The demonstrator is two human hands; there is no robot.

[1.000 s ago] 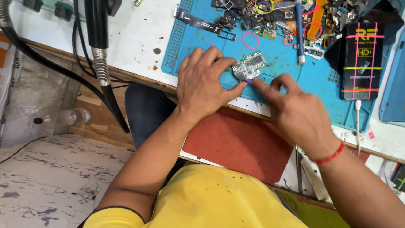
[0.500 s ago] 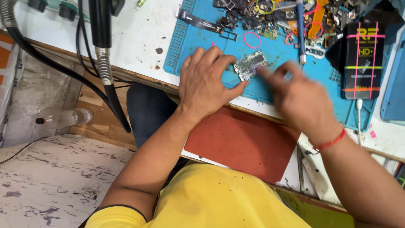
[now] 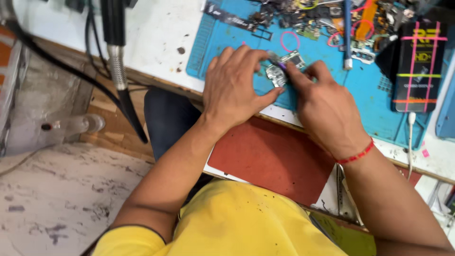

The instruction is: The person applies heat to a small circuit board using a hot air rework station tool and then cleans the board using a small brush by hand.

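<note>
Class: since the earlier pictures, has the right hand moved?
Yes. The right hand has closed leftward across the blue mat onto the small circuit board.

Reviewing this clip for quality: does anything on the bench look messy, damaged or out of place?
Yes. Loose parts and wires lie heaped along the far edge of the blue mat, and the white benchtop is stained. Both hands pinch a small metal part.

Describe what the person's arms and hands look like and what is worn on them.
Both arms are bare from the hands up to short yellow sleeves with a dark edge band. The left hand wears nothing: no glove, ring or watch in view. The right hand is also ungloved, with a thin red thread bracelet around its wrist. No markings show on either arm.
</note>
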